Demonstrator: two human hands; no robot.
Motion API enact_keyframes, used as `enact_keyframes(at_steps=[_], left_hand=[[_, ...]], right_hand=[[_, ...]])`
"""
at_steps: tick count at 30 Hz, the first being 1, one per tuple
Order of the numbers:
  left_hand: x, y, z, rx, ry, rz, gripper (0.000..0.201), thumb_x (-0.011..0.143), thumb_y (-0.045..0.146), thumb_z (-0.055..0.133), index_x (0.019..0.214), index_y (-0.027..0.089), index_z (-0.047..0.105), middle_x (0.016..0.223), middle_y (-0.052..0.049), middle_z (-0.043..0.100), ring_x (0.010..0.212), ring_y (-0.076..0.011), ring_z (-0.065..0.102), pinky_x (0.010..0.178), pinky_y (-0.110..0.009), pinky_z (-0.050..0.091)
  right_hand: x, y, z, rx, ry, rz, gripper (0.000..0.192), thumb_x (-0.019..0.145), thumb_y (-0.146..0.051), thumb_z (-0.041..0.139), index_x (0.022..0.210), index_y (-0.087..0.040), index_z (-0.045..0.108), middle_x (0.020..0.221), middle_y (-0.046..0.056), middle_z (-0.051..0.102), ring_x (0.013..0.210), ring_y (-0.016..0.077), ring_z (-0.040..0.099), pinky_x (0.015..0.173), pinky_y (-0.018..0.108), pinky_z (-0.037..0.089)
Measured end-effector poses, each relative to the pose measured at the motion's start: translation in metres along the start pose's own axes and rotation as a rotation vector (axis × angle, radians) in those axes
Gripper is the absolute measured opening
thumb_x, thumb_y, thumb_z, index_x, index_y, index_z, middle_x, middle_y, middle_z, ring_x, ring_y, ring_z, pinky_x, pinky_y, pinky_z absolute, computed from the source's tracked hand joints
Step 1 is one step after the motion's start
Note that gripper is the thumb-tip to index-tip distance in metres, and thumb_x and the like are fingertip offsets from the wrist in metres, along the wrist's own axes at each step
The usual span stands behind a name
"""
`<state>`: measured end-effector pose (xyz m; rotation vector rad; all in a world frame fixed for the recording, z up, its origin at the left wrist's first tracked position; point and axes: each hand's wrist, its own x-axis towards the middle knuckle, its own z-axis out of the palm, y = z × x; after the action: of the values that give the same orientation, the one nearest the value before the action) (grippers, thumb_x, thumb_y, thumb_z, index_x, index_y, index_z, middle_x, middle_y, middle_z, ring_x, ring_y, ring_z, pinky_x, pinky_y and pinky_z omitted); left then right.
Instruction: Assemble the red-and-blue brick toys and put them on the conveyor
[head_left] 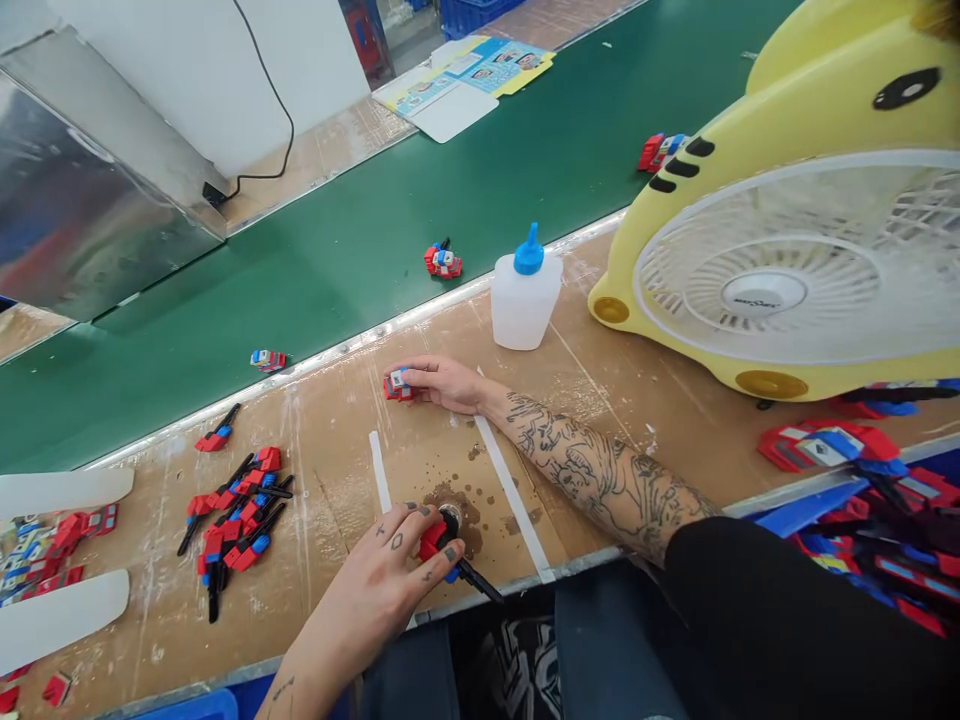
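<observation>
Hands work apart on the stained wooden bench (600, 400): the left hand (390, 585) pinches a red, blue and black toy part (442, 548) near the front edge, while the right hand (442, 383) grips a small assembled toy (397, 386) just short of the green conveyor belt (360, 240), near a glue bottle (525, 295).

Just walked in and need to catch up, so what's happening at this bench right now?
A person sits at a worn wooden bench beside a green conveyor belt. The right hand holds a small red and blue toy on the bench near the belt. The left hand pinches a red and black part at the near edge. A pile of like parts lies to the left, a glue bottle behind.
</observation>
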<state>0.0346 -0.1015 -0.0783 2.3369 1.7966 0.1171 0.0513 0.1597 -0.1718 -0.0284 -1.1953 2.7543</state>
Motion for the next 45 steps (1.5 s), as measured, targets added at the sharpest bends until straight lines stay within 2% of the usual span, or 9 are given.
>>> enact_keyframes(at_steps=[4,7,9,14,18,29,35,40,45], left_hand=[[-0.001,0.001,0.001,-0.109,0.046,-0.077,0.046,0.089,0.005,0.05,0.129,0.027,0.061,0.126,-0.013,0.056,0.109,-0.0241,0.055,0.091,-0.04,0.053],[-0.003,0.001,0.001,-0.387,0.175,-0.252,0.038,0.088,0.009,0.057,0.121,0.026,0.063,0.116,-0.011,0.06,0.105,-0.022,0.059,0.088,-0.035,0.053],[-0.004,-0.002,0.007,-0.67,0.33,-0.397,0.033,0.085,0.014,0.066,0.115,0.026,0.064,0.112,-0.009,0.062,0.104,-0.0215,0.061,0.087,-0.033,0.052],[0.0,-0.021,0.033,-1.301,0.935,-0.714,0.037,0.071,0.027,0.083,0.105,0.026,0.068,0.107,-0.004,0.068,0.103,-0.0191,0.063,0.094,-0.031,0.049],[0.013,-0.045,0.039,-1.493,1.121,-0.846,0.043,0.061,0.027,0.089,0.1,0.025,0.069,0.102,-0.002,0.071,0.092,-0.016,0.066,0.084,-0.027,0.051],[0.038,-0.08,0.04,-1.564,1.179,-0.913,0.045,0.058,0.02,0.089,0.098,0.022,0.068,0.094,0.0,0.071,0.084,-0.0111,0.066,0.08,-0.022,0.05],[0.048,-0.085,0.045,-1.478,1.181,-0.974,0.051,0.054,0.024,0.092,0.1,0.017,0.07,0.098,-0.006,0.074,0.092,-0.0176,0.069,0.087,-0.029,0.051],[0.054,-0.08,0.042,-1.282,1.109,-0.982,0.048,0.068,0.033,0.084,0.109,0.015,0.069,0.107,-0.01,0.073,0.102,-0.0228,0.068,0.095,-0.035,0.049],[0.086,-0.069,0.037,-1.123,1.098,-0.871,0.048,0.072,0.025,0.079,0.114,0.019,0.059,0.113,-0.009,0.068,0.105,-0.0205,0.066,0.093,-0.031,0.05]], right_hand=[[-0.002,-0.001,-0.002,-0.002,-0.004,-0.009,0.049,0.073,-0.026,0.084,0.117,-0.02,0.064,0.101,0.005,0.071,0.092,0.0159,0.068,0.075,0.024,0.052],[-0.003,-0.002,-0.002,-0.007,-0.015,-0.014,0.056,0.07,-0.018,0.085,0.121,-0.022,0.061,0.104,0.004,0.071,0.094,0.0158,0.068,0.083,0.026,0.052],[-0.004,-0.002,0.0,-0.027,-0.028,-0.022,0.057,0.069,-0.015,0.084,0.121,-0.02,0.061,0.105,0.005,0.07,0.095,0.0157,0.068,0.086,0.027,0.052],[-0.009,-0.002,0.009,-0.1,-0.051,-0.052,0.062,0.067,-0.013,0.084,0.124,-0.019,0.06,0.106,0.004,0.07,0.096,0.0157,0.067,0.089,0.028,0.051],[-0.01,0.003,0.01,-0.19,-0.108,-0.026,0.077,0.069,-0.016,0.084,0.137,-0.021,0.049,0.11,0.007,0.069,0.099,0.0182,0.067,0.088,0.031,0.052],[-0.007,0.009,0.012,-0.326,-0.079,-0.051,0.074,0.065,-0.016,0.086,0.131,-0.02,0.053,0.117,0.007,0.065,0.113,0.02,0.061,0.102,0.037,0.046],[-0.01,0.013,0.015,-0.496,-0.091,-0.096,0.069,0.068,-0.02,0.083,0.132,-0.021,0.055,0.121,0.008,0.064,0.11,0.0219,0.063,0.099,0.038,0.049],[-0.014,0.014,0.023,-0.9,0.028,-0.278,0.064,0.073,-0.021,0.079,0.133,-0.024,0.057,0.121,0.007,0.065,0.104,0.0228,0.064,0.094,0.038,0.051],[-0.017,0.021,0.037,-1.263,0.171,-0.581,0.059,0.081,-0.012,0.063,0.138,-0.024,0.052,0.116,0.009,0.066,0.105,0.0254,0.062,0.092,0.04,0.051]])
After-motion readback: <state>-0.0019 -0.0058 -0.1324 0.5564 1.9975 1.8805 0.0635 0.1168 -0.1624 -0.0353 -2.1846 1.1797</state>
